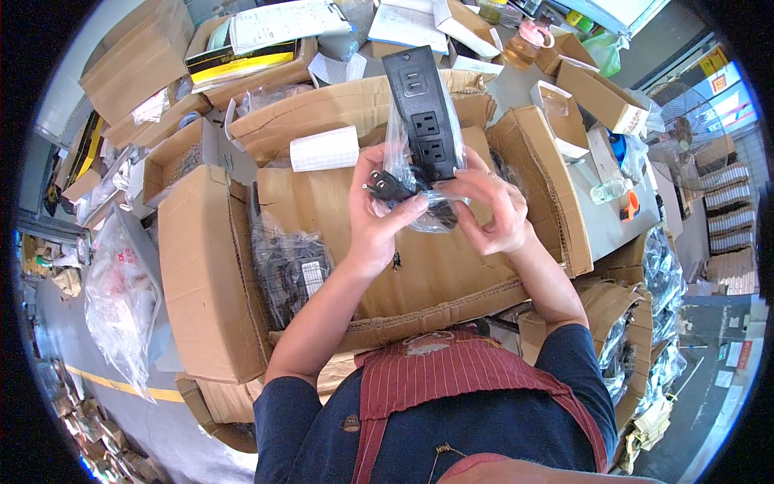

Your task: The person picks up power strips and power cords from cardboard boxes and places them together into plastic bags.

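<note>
A black power strip (424, 113) with two outlets and USB ports stands upright over the open carton, partly inside a clear plastic bag (396, 133). My left hand (377, 214) is closed around the black plug and cord (392, 187) at the strip's lower end. On the right, my right hand (493, 206) pinches the bag's edge between thumb and fingers, beside the strip's bottom. Beneath both hands lies the large cardboard carton (403, 310), lined with a brown cardboard sheet. Bagged black items (292, 270) fill its left side.
A roll of white labels (324, 149) lies on the carton's far part. Small boxes (563, 121) and an orange-handled tool (630, 206) are on the right bench. A pink-lidded jug (528, 44) stands at the back. More bagged goods (663, 274) hang at right.
</note>
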Tool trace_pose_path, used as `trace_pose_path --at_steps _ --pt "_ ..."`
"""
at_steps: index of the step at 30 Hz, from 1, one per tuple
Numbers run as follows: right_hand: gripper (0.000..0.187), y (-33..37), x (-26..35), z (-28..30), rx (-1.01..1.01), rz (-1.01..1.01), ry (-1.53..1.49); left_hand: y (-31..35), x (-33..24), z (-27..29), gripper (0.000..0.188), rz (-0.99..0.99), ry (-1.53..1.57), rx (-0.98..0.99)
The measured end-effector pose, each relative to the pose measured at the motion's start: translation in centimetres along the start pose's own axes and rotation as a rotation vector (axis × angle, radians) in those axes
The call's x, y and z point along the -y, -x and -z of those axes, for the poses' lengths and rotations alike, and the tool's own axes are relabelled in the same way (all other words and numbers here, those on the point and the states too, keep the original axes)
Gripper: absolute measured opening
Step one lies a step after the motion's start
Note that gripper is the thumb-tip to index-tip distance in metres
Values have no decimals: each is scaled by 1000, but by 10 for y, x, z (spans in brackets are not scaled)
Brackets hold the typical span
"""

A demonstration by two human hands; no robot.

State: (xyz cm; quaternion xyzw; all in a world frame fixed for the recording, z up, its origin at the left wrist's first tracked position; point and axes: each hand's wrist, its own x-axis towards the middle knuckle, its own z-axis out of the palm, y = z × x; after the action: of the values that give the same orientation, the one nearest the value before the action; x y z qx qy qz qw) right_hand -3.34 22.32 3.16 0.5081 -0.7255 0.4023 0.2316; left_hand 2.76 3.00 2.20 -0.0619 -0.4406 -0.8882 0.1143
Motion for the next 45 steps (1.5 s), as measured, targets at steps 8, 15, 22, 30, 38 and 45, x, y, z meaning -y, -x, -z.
trace_pose_path --at_steps 8,15,22,30,38,45 --pt "49 -3 4 0 35 -11 -94 2 4 0 48 -6 -112 -140" --pt "37 2 5 0 -104 -437 -339 1 7 4 36 21 -70 -182" --pt "35 -4 10 0 -127 -498 -466 -3 2 7 36 35 13 -215" --pt "35 -2 8 3 -144 -480 -505 -4 -2 11 39 50 45 -194" --pt "35 -3 10 7 -119 -485 -517 -2 -5 5 47 37 48 -188" --pt "36 -2 9 5 -142 -478 -533 -1 -5 4 43 -15 0 -155"
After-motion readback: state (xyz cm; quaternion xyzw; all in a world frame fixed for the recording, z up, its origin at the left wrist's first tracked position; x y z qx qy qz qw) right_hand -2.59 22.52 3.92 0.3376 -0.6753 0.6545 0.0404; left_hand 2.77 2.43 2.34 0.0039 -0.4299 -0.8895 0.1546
